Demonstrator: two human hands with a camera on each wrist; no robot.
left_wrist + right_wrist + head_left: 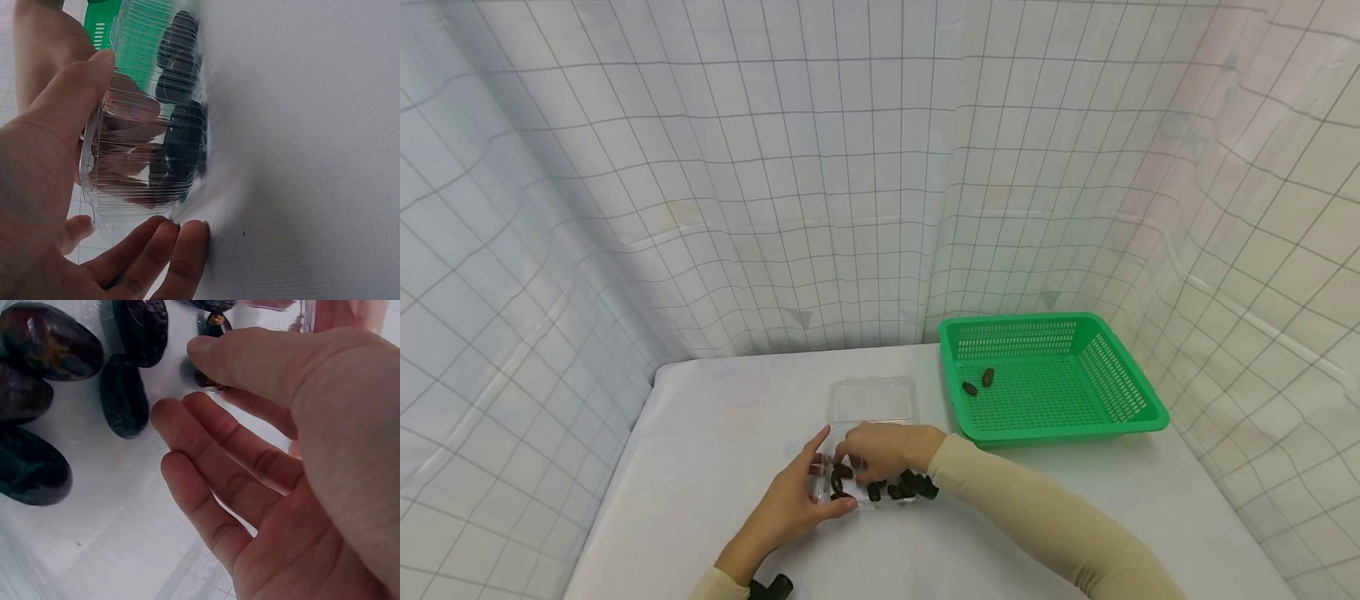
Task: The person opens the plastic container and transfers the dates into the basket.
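A clear plastic clamshell box [134, 134] lies on the white tabletop, its lid [874, 400] folded back away from the person. Dark, wrinkled dates [53, 344] lie along its bottom. My left hand [790, 504] holds the box's left end, thumb at the rim and fingers around the end wall. Reaching in from the right, my right hand [880, 447] has its fingers down among the dates. Its thumb and index finger pinch a date [215, 320], partly hidden behind the thumb; the other three fingers [212, 456] stay loosely bent.
A green slotted basket [1052, 433] stands at the back right, with two dates [988, 377] in its left part. White grid-patterned sheets [835, 167] hang around the table on the back and both sides. Dark wrist-camera parts [771, 587] show by the left sleeve.
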